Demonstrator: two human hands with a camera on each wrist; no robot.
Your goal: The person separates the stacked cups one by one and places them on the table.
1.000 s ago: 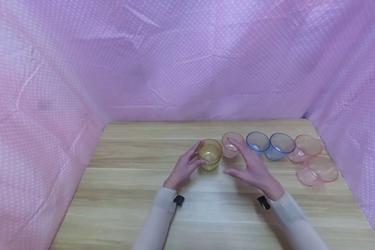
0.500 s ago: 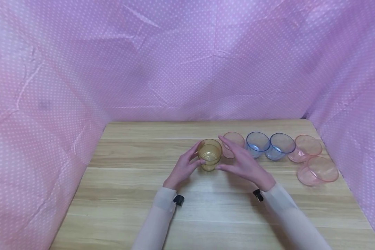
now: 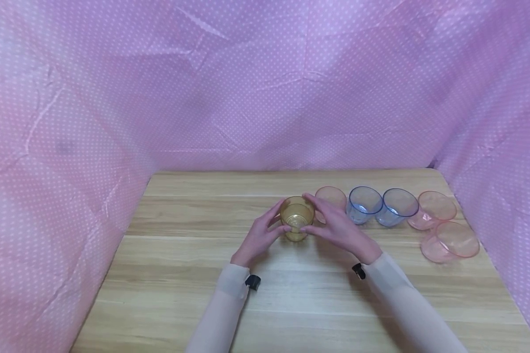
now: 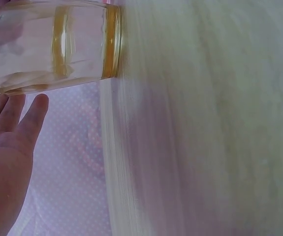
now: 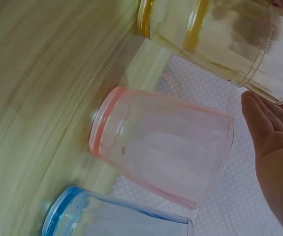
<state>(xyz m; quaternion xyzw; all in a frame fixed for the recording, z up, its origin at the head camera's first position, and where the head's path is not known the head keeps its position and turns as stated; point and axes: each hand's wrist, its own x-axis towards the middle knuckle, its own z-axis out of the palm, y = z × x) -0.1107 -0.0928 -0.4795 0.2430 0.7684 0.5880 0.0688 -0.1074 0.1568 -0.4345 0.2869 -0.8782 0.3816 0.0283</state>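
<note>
Two clear amber cups (image 3: 297, 215), one nested in the other, stand upright on the wooden table (image 3: 172, 284). My left hand (image 3: 258, 236) holds the stack from the left, thumb in front and fingers behind. From the opposite side my right hand (image 3: 342, 231) grips the upper part of the stack, its thumb near my left thumb. In the left wrist view, two base bands and a lower rim show through the amber cups (image 4: 33, 51). The right wrist view has the fingertips of my right hand (image 5: 274, 147) at the upper cup's wall, close to the rim.
Just right of the stack stands a pink cup (image 5: 166, 142), partly behind my right hand. Two blue cups (image 3: 364, 200) follow side by side. Two more pink cups (image 3: 457, 240) stand near the table's right edge. Pink dotted cloth (image 3: 229, 98) hangs around the table.
My right hand has moved left, from open beside the stack to contact with the upper amber cup. My left hand and the cups have stayed in place.
</note>
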